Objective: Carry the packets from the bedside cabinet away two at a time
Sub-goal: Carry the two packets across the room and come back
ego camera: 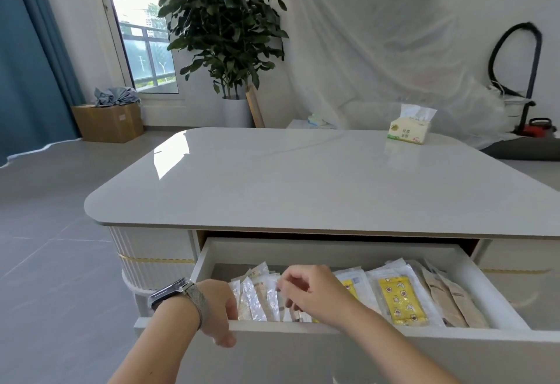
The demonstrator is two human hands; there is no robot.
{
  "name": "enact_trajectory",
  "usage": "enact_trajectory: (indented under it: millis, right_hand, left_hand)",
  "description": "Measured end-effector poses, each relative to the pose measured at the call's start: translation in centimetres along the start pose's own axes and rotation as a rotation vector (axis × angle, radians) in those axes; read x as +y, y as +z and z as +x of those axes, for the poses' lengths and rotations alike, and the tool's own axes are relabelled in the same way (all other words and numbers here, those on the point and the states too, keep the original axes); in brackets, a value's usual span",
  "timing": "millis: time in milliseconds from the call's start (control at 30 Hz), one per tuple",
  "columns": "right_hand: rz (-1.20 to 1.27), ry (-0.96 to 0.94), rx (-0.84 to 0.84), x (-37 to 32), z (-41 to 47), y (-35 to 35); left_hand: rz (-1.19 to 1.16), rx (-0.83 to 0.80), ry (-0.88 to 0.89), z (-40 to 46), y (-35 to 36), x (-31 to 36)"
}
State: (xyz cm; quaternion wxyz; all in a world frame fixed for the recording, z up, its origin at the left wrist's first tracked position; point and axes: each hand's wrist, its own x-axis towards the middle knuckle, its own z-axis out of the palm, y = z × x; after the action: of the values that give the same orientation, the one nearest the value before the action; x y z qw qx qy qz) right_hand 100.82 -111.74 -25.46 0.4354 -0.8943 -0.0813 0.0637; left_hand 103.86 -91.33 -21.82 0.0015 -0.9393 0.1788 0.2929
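Fingers of your right hand pinch together on clear crinkly plastic packets at the open white drawer's front-left corner; neighbouring packets overlap, so extras may lift along.

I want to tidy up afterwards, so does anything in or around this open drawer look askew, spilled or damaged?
Nothing is spilled or visibly damaged. The packets stand in a loose, leaning row inside the drawer, the brown ones at the right end tilted most. The tissue pack sits upright on the tabletop.
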Motion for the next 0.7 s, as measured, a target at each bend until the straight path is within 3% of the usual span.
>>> enact_trajectory:
  millis: [133, 267, 367, 467, 600, 700]
  right_hand:
    - [-0.495, -0.257, 0.207, 4.9, -4.9, -5.0]
    - [-0.568, -0.148, 0.285, 7.2, -7.0, -8.6]
    - [-0.604, -0.080, 0.246, 8.5, -7.0, -10.0]
    - [-0.646, -0.048, 0.212, 10.6, -5.9, -10.7]
    - [-0.741, 0.013, 0.247, 12.1, -5.5, -11.6]
    - [-0.710, 0.046, 0.295, 11.2, -5.9, -11.9]
  left_hand:
    - [-0.031, 0.044, 0.026, 0.8, 0.0, -0.2]
    - [0.044, 0.214, 0.055, 1.1, -0.3, -0.3]
    - [0.080, 0.498, -0.026, 2.0, 0.8, -0.6]
    - [0.092, 0.671, -0.085, 2.5, 1.5, -0.3]
    - [0.092, 0.744, -0.033, 2.6, 0.7, 0.9]
    - [0.111, 0.658, -0.053, 3.1, -0.4, 1.6]
